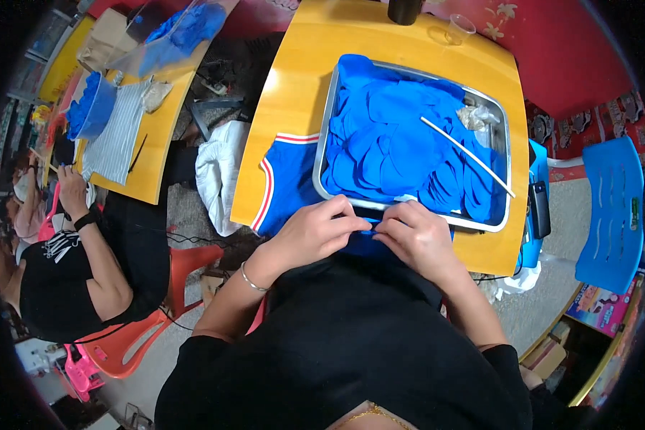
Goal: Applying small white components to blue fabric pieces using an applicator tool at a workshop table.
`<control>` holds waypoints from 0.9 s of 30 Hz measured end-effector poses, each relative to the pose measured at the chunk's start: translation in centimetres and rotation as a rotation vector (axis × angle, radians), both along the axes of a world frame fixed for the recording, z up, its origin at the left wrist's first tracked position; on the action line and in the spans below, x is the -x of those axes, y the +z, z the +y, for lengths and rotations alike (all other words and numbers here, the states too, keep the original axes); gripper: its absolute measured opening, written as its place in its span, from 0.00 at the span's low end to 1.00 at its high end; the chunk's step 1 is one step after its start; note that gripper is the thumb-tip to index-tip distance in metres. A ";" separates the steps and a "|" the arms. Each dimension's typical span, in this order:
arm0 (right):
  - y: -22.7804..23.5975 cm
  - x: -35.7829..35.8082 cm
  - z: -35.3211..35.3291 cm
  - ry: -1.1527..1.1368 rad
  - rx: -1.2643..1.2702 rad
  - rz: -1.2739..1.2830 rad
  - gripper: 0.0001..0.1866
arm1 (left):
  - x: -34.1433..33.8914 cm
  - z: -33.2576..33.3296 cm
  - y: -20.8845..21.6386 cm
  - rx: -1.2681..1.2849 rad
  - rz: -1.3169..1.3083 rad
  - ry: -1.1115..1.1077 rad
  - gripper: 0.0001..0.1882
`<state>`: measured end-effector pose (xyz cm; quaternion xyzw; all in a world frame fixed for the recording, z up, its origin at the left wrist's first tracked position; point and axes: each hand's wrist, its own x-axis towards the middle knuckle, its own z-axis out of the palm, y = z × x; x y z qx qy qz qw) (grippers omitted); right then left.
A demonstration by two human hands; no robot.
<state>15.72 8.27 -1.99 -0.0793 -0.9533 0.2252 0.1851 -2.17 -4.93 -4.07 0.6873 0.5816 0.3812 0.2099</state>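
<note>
Close to my body, at the near edge of a metal tray [505, 179], my left hand [321, 233] and my right hand [419, 240] pinch a small blue fabric piece [368, 223] between their fingertips. The fingers cover most of it. Loose blue fabric pieces [394, 136] with rounded edges fill the tray. A thin white stick [469, 158] lies slantwise over them. Beside the stick is a clear plastic bag [478, 117] with small pale contents. Under the tray's left side lies a blue garment [290, 179] with red and white trim, reaching toward my lap.
The tray stands on a yellow table [294, 86] with a dark cup [405, 10] and a clear plastic cup [460, 29] at its far side. To the right is a blue chair [613, 215]. At left, another person [79, 265] works at a second table [168, 100].
</note>
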 end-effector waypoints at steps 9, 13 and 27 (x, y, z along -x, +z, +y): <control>-2.5 -0.8 -2.7 -0.109 -0.083 0.014 0.08 | -1.0 -1.4 -2.2 0.021 0.156 0.069 0.07; -2.2 -0.9 -3.0 -0.085 -0.062 -0.008 0.08 | -1.3 -1.4 -1.9 -0.101 0.214 0.071 0.06; -1.4 -0.3 -2.7 -0.149 0.016 -0.011 0.09 | -1.5 -0.6 -2.2 -0.126 0.070 0.095 0.06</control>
